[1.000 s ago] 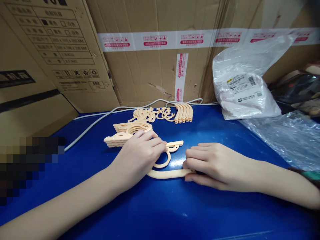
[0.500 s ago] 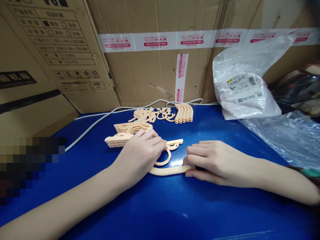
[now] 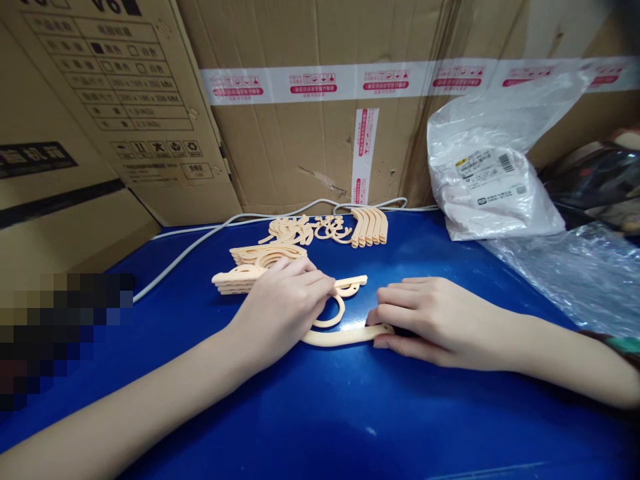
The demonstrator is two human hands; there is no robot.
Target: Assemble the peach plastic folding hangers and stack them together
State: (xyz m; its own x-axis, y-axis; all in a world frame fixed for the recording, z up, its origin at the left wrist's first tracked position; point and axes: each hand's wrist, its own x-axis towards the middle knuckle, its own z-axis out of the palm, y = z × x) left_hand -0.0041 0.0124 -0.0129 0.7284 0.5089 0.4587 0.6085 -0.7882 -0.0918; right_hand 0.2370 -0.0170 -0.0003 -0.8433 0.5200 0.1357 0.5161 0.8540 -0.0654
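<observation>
A cream plastic hanger piece (image 3: pixel 340 337), long and gently curved, lies low over the blue table. My right hand (image 3: pixel 425 323) pinches its right end between thumb and fingers. Its left end runs under my left hand (image 3: pixel 285 310), whose fingers are curled down over the hanger parts; their exact grip is hidden. A ring-shaped part (image 3: pixel 336 312) shows beside the left fingertips, with a straight bar (image 3: pixel 353 283) behind it. Partly covered by the left hand is a stack of hanger pieces (image 3: pixel 233 281).
Farther back lie a heap of hooks (image 3: pixel 330 228), loose curved parts (image 3: pixel 287 230) and a row of hanger arms (image 3: pixel 369 227). A white cable (image 3: pixel 200 237) runs along cardboard boxes (image 3: pixel 300 147). A plastic bag (image 3: pixel 490 180) and clear wrap (image 3: pixel 565 267) sit at right.
The right end of the curved hanger piece has tilted up slightly. Both hands keep their hold, and the whole view has shifted a little.
</observation>
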